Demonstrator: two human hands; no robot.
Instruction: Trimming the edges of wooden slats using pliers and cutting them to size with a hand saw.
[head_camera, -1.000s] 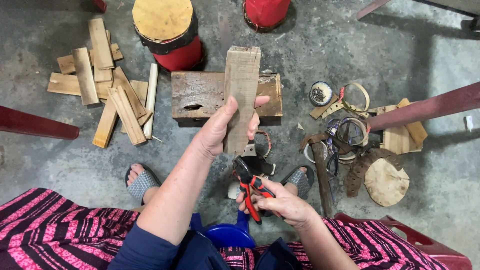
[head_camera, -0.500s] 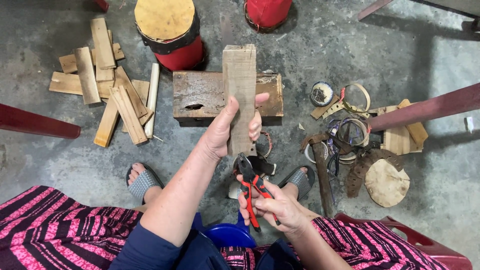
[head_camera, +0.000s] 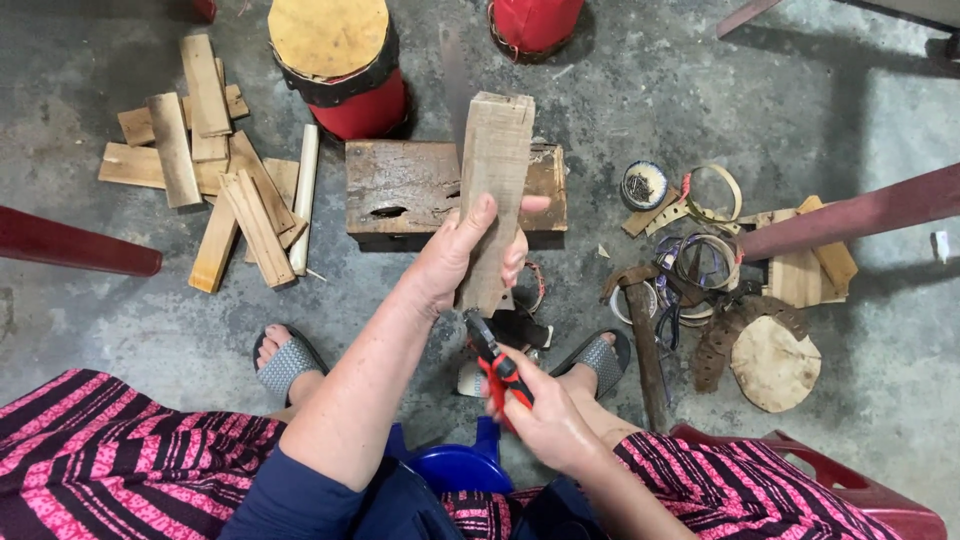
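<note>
Since the earlier frames, the red-handled pliers (head_camera: 497, 365) are being raised slightly and brought closer under the wooden block (head_camera: 492, 195), while the block is being kept upright in much the same place. That long pale block is being gripped around its lower half by the left hand (head_camera: 462, 255), thumb on the near face and fingers wrapped over the right edge, so it is being held in the air above the concrete floor (head_camera: 120, 320), in front of a dark weathered wooden box (head_camera: 400, 190). Just below its bottom end, the pliers are being clasped by the right hand (head_camera: 540, 415), fingers closed around the red handles and the dark nose being pointed up and left towards the block; whether the nose is touching the wood cannot be told.

Beneath the hands, two sandalled feet (head_camera: 285, 365) are being rested on the floor, and a blue plastic stool (head_camera: 455, 465) is being straddled between knees covered by a pink and black striped skirt (head_camera: 120, 450). Behind the box, a red drum with a tan skin (head_camera: 335, 60) is being left standing. To the left, a heap of cut wooden slats (head_camera: 215, 175) is lying well apart from the hands. To the right, a small tin of nails (head_camera: 645, 185), coiled straps and rings (head_camera: 700, 255), a hammer (head_camera: 645, 340) and a round piece of hide (head_camera: 775, 365) are lying scattered
</note>
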